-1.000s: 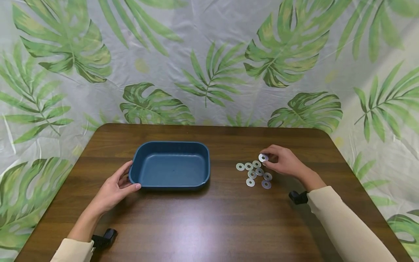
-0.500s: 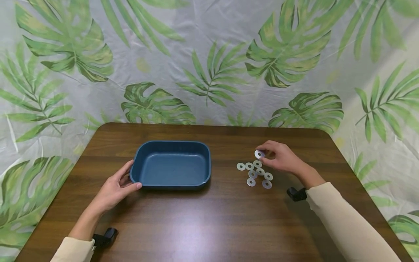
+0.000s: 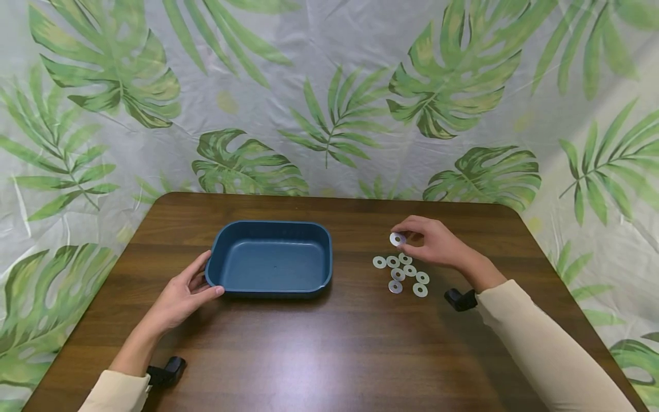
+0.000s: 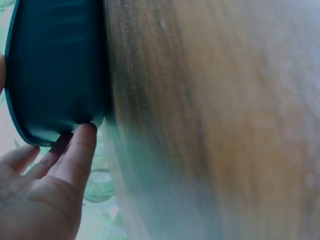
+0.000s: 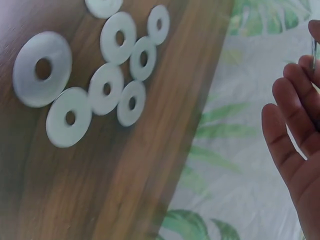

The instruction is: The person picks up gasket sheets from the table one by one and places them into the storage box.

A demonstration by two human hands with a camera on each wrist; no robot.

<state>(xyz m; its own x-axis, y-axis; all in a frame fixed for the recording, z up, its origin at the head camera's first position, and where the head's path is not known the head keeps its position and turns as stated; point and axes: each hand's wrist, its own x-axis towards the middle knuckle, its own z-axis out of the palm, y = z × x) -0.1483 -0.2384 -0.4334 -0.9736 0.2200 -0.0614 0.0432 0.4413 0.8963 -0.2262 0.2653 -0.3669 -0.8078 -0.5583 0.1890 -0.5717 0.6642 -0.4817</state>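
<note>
A flat metal washer (image 3: 397,239) is pinched between the thumb and fingertips of my right hand (image 3: 432,243), raised just behind the other washers. In the right wrist view it shows only as a thin edge (image 5: 314,52) at the right border. Several more washers (image 3: 409,270) lie loosely grouped on the table, a few overlapping or touching. My left hand (image 3: 177,302) holds the left front corner of a dark blue rectangular tray (image 3: 273,294), thumb at the front rim and fingers along the left side. Fingertips (image 4: 86,131) meet the outer wall in the left wrist view.
The brown wooden table (image 3: 329,355) has rounded back corners. A leaf-patterned cloth (image 3: 329,103) hangs right behind its far edge. Bare wood separates the tray from the washers. Each wrist carries a small black camera (image 3: 167,372).
My right hand has moved left and slightly back, carrying the pinched washer away from above the group. The left hand and the tray stay where they were.
</note>
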